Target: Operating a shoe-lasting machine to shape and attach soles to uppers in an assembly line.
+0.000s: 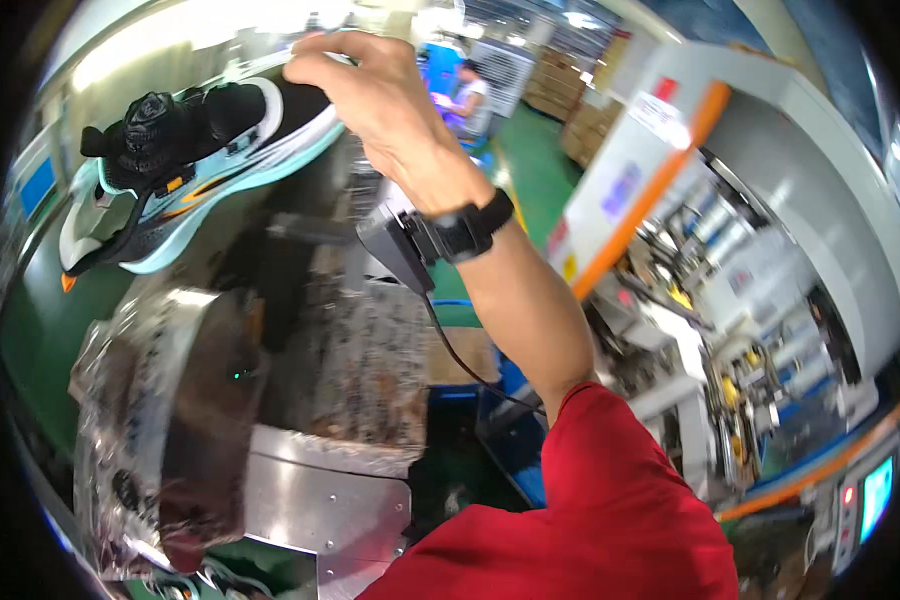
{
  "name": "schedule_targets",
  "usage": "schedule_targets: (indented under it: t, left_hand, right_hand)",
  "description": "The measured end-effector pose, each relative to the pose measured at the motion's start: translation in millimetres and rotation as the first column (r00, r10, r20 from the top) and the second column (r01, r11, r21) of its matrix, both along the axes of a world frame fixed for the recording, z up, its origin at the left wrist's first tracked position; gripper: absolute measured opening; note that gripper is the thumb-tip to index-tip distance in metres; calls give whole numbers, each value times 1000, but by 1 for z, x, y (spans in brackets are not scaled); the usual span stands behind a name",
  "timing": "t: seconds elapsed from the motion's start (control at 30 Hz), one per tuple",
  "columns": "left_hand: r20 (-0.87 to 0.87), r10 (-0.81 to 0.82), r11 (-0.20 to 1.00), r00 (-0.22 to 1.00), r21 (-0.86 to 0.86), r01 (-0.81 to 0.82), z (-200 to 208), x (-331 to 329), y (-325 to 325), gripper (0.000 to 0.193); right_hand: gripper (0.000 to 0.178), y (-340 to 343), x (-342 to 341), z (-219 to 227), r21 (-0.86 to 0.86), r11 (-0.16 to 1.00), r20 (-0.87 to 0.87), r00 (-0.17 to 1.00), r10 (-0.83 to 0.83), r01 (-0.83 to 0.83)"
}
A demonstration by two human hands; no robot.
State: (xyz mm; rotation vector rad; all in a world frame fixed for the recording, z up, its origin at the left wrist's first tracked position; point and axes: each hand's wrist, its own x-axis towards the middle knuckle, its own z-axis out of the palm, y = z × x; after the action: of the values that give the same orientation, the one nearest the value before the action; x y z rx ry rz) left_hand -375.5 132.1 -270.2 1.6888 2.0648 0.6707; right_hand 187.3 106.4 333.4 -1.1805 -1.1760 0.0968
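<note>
A sneaker [225, 185] in black, white and pale teal, with small orange accents, is at the upper left. Bulky black material [152, 130] bulges from its top; what it is I cannot make out. Reaching up from the lower right in a red sleeve, my right hand [375, 95] has bent fingers closed over the sneaker's far right end. The fingertips' contact is partly hidden. A black strap with a small dark box [400, 245] and a cable circles that wrist. My left hand does not show.
Below the sneaker stands a plastic-wrapped block [160, 420] beside a metal bracket [325, 490]. An orange-edged machine [710, 300] fills the right side, with a lit screen [875, 500] low down. Another person [467, 100] sits farther back, near stacked cartons [555, 85].
</note>
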Motion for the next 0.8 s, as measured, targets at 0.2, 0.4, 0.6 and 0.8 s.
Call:
schedule_targets:
  t: [0.2, 0.4, 0.6, 0.8]
  left_hand:
    - [386, -362, 910, 848, -48, 411, 108, 137, -109, 65]
    - [812, -340, 405, 473, -328, 854, 183, 272, -224, 66]
    - [991, 117, -108, 63, -50, 993, 287, 420, -374, 69]
    - [984, 179, -690, -20, 140, 710, 361, 464, -542, 82]
  right_hand:
    - [23, -240, 63, -19, 278, 896, -70, 938, -339, 345]
    - [23, -466, 46, -102, -69, 761, -205, 737, -644, 645]
    - [25, -599, 4, -167, -196, 811, -394, 713, -580, 552]
    - [30, -714, -20, -213, -299, 535, -269, 468, -842, 790]
